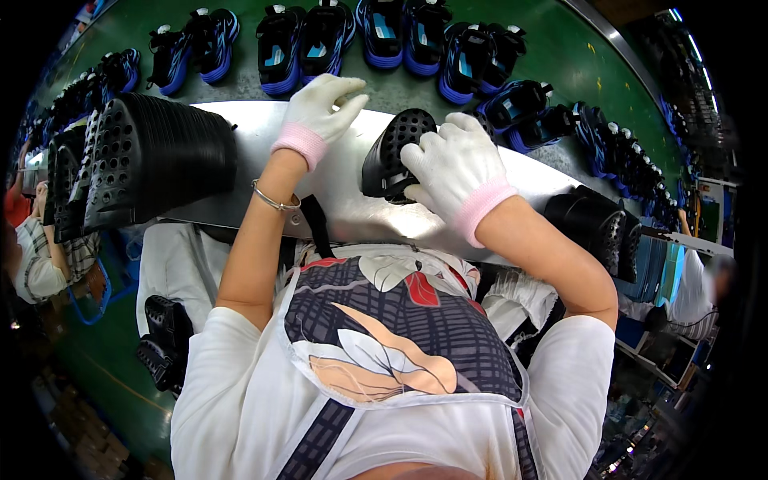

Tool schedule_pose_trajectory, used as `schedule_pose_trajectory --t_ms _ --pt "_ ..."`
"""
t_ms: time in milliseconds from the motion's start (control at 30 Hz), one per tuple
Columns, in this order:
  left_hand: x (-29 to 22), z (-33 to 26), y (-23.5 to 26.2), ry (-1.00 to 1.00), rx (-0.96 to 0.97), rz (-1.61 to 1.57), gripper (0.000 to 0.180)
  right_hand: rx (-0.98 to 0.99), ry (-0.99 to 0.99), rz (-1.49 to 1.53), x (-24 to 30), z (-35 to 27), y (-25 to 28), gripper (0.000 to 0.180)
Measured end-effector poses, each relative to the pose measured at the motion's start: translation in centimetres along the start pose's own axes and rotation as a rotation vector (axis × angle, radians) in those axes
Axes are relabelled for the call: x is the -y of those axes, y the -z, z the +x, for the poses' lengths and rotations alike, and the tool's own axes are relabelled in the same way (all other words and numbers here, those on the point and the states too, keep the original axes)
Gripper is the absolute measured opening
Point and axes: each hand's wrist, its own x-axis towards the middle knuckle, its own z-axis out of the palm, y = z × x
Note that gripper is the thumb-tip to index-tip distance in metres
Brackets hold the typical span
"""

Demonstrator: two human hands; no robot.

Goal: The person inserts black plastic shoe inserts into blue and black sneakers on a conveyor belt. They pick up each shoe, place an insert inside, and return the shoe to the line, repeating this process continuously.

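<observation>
White gloves with pink cuffs cover both hands. My left hand (322, 112) is raised over the far edge of the metal work surface (340, 192), thumb and fingers apart, holding nothing that I can see. It is close to a pair of black and blue sports shoes (280, 50). My right hand (460, 164) is closed around the side of a black plastic shoe insert (408, 132) with round holes, which is tilted above the metal. The fingertips of that hand are partly hidden behind the insert.
A long nested stack of black inserts (164, 160) lies on the left, and a smaller stack (590, 228) on the right. Along the green conveyor (596, 60) beyond, paired shoes (404, 32) stand in a curved row. Other people (40, 256) sit at the far left.
</observation>
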Motion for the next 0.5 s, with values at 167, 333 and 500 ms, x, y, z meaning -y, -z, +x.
schedule_pose_trajectory --t_ms 167,333,500 --pt "-0.9 -0.7 -0.5 -0.002 0.024 -0.010 0.024 0.037 0.014 -0.006 0.6 0.3 -0.6 0.015" --pt "-1.7 -1.1 -1.0 0.072 0.094 -0.050 0.025 0.143 0.038 -0.009 0.8 0.7 -0.3 0.021" --pt "-2.7 -1.3 -0.3 0.139 -0.004 -0.174 0.029 0.094 0.052 0.076 0.0 -0.4 2.1 0.035"
